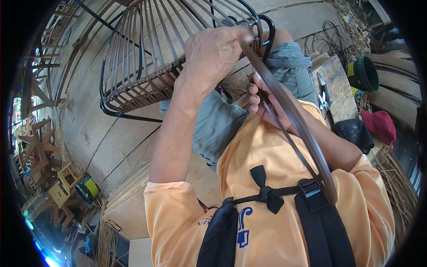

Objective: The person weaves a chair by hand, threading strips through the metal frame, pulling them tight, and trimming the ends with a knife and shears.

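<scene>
My left hand (218, 55) is closed with its back toward me, pinching a long flat dark-brown strip (296, 113) at the edge of a woven frame. The strip bows down in front of my chest and doubles back up to my right hand (267, 100), whose fingers are curled around its thinner length. Just beyond my hands stands the frame (153, 49), with black metal tubing and many brown strips fanned across it. A wrapped band (142, 89) runs along its near edge. My left fingertips are partly hidden and blurred.
On a wooden board (336, 80) at the right lie pliers (323, 95), a dark cap (354, 135) and a maroon cap (378, 127). A green bucket (364, 73) and coiled black wire (329, 38) sit beyond. Wooden pieces (38, 147) crowd the left; strip bundles (396, 182) lie right.
</scene>
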Demonstrator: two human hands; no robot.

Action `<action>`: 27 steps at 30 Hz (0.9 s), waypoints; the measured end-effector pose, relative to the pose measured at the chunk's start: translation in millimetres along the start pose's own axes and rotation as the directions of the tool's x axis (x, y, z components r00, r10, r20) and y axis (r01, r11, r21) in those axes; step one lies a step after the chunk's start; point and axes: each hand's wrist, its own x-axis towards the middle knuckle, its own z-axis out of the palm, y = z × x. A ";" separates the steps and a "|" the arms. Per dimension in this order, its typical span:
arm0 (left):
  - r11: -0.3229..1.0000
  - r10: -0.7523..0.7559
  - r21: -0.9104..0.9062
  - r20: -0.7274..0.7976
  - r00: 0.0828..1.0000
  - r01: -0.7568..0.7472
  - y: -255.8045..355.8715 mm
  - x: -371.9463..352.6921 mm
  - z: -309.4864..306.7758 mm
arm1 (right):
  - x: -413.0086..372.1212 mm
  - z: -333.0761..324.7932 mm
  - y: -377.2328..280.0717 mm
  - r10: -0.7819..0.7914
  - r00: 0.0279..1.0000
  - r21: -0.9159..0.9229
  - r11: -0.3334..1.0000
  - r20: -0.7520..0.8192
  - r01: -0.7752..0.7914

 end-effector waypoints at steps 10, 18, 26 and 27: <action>0.987 0.150 0.053 0.028 0.988 -0.151 2.4 -20.3 15.7 | 46.2 -15.6 -34.6 -0.153 0.985 -0.287 0.950 -0.079 0.124; 0.989 0.035 0.144 -0.025 0.999 -0.031 18.2 -39.1 30.9 | 22.5 -29.8 -44.1 -0.039 0.999 -0.653 0.757 -0.011 0.023; 0.984 -0.096 0.156 0.076 0.992 0.084 32.5 -30.1 33.1 | 54.2 -42.1 -50.1 -0.053 0.975 -0.384 0.914 0.217 0.135; 0.981 -0.130 0.158 0.094 0.987 0.114 35.3 -28.0 33.1 | 51.1 -44.5 -60.4 0.011 0.968 -0.433 0.895 0.250 0.102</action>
